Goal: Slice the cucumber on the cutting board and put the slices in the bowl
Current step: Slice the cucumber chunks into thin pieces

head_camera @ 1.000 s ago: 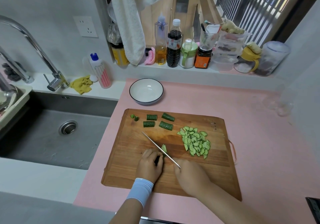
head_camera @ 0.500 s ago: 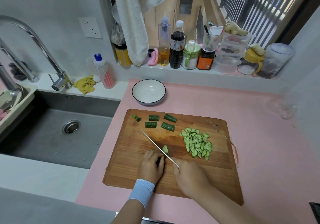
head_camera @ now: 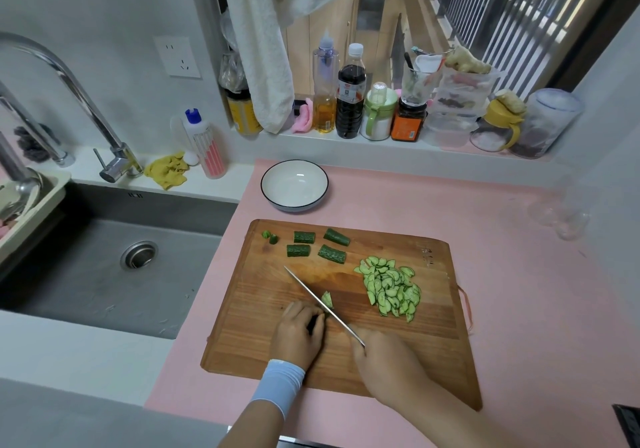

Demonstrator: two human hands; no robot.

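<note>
Nearest, the left hand (head_camera: 299, 335) curls over a cucumber piece (head_camera: 313, 323) on the board (head_camera: 263, 309). At its 3 o'clock the right hand (head_camera: 384, 357) grips the knife (head_camera: 322, 304), blade against the piece. Slices (head_camera: 389, 290) are piled toward 2 o'clock, with four chunks (head_camera: 317, 247) at 12. The bowl (head_camera: 294, 188) sits beyond on the counter (head_camera: 450, 212).

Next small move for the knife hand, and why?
Probably press the knife in the right hand down for another slice: its blade sits at the cucumber piece the left hand holds, a fresh slice leans beside it, and the bowl is empty.
</note>
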